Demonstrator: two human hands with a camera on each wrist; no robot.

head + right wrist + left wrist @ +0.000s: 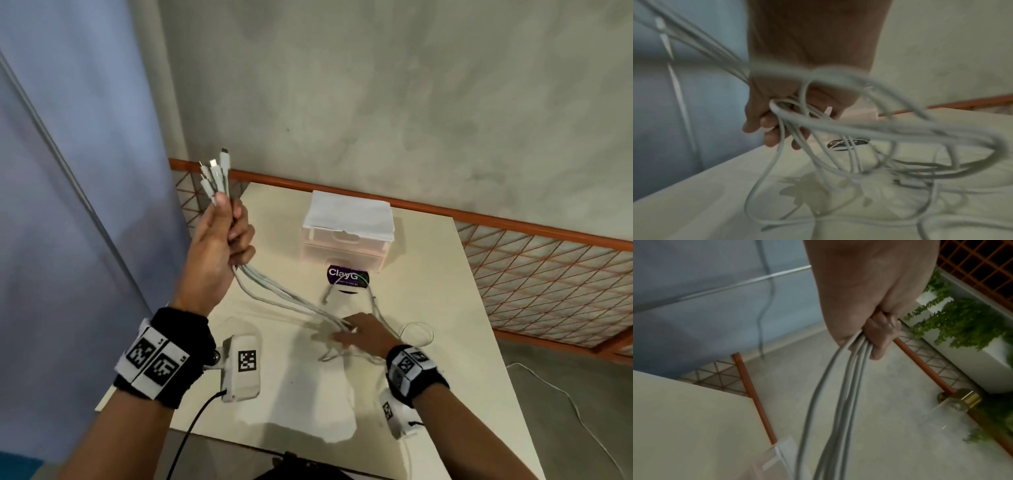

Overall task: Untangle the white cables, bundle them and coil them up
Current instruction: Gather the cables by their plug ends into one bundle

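Observation:
My left hand is raised at the table's left side and grips a bundle of white cables in its fist. Their connector ends stick up above the thumb. From the fist the cables slope down to my right hand, which is low over the table. In the left wrist view the curled fingers clamp several strands. The right wrist view shows my right hand's fingers curled round the strands, with tangled loops hanging and lying on the table, blurred.
A small translucent drawer box with white paper on top stands at the back of the cream table. A purple "ClayG" item lies in front of it. An orange mesh railing runs behind and to the right.

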